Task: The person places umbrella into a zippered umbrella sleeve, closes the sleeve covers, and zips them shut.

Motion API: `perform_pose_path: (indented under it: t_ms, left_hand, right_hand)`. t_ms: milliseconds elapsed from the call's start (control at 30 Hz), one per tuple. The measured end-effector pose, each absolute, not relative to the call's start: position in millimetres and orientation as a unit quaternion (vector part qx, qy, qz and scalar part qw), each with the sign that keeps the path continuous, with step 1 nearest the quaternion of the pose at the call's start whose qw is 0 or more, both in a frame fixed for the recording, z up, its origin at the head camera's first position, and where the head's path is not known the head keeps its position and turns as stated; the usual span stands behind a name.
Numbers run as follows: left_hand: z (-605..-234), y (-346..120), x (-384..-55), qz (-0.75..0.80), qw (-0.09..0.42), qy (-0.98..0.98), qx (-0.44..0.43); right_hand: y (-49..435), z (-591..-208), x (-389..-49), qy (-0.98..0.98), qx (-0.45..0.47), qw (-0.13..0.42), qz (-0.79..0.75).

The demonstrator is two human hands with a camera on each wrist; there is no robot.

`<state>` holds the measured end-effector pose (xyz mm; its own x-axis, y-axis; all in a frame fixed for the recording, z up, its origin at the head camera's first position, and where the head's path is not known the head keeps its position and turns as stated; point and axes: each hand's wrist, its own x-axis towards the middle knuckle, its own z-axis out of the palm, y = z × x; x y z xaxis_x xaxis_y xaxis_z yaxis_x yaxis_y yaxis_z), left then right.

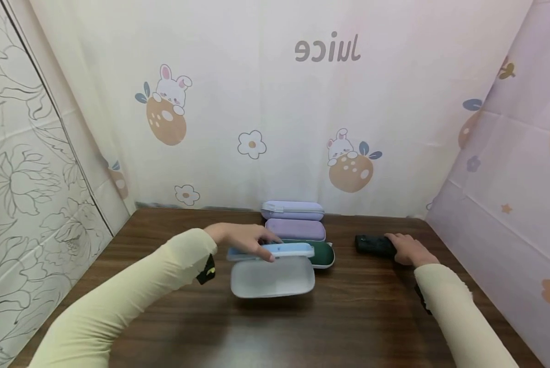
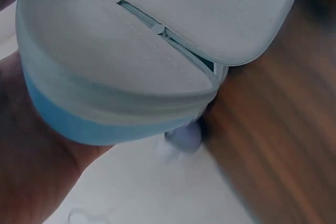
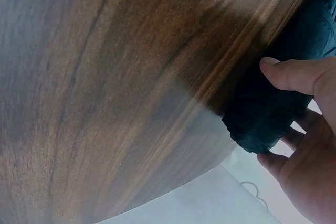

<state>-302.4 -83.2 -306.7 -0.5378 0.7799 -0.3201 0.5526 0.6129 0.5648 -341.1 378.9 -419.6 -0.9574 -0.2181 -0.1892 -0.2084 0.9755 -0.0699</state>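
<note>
My left hand [image 1: 249, 239] grips a light blue pencil case [image 1: 290, 249] from its far side, fingers over the top edge. The case lies open, its grey lid lining [image 1: 272, 278] facing up and toward me. In the left wrist view a small inner zip [image 2: 158, 29] runs along the pale lining, and the blue outer shell [image 2: 100, 129] rests against the palm. At the right, my right hand [image 1: 411, 249] holds the end of a black folded umbrella [image 1: 372, 246] lying on the table. In the right wrist view, thumb and fingers stand on either side of the umbrella's dark fabric [image 3: 262, 108].
Behind the blue case lie a dark green case [image 1: 323, 254], a purple case [image 1: 295, 229] and a lavender case [image 1: 297, 210], in a row toward the back edge. The brown wooden table [image 1: 348, 317] meets a printed curtain [image 1: 210, 102] at the back and sides.
</note>
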Motion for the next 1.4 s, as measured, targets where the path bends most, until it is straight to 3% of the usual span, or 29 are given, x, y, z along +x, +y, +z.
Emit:
perform_pose_path:
  t_ms: [533, 933, 1400]
  left_hand:
    - [-359.0, -48.2, -302.4, 0.225, 0.340, 0.827, 0.388]
    - [-368.3, -46.2, -304.7, 0.241, 0.319, 0.833, 0.382]
    - [-372.6, -49.7, -302.3, 0.238, 0.288, 0.853, 0.363]
  right_hand:
    - [373.9, -410.8, -338.0, 0.986, -0.126, 0.106, -0.026]
    - [380.6, -412.1, -342.8, 0.983, -0.132, 0.098, -0.079]
    - [385.4, -412.9, -329.3, 0.979, -0.153, 0.050, -0.123]
